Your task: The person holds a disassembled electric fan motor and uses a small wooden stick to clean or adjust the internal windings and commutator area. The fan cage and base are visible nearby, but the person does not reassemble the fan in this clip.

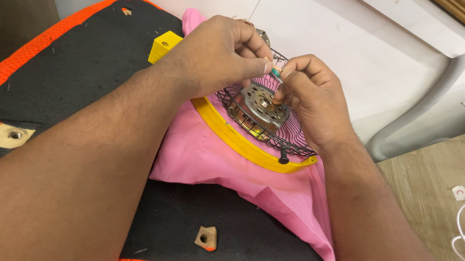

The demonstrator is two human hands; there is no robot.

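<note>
Two hands meet above a black wire fan guard [290, 137]: the left hand [218, 53] and the right hand [312, 99] each pinch their fingertips shut on a small green-and-silver part [276, 73] held between them. Beneath it sits a round grey metal motor [258, 111] inside the guard, whose yellow rim [232, 136] rests on pink plastic sheeting [211, 160] over a black mat with orange edging [76, 72]. One small white tag with a red mark [459, 192] lies on the wooden floor [443, 172] to the right.

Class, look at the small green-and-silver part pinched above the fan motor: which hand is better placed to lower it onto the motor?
Probably the right hand: it pinches the small part and sits directly over the motor. The left hand also touches it, from the side.
</note>
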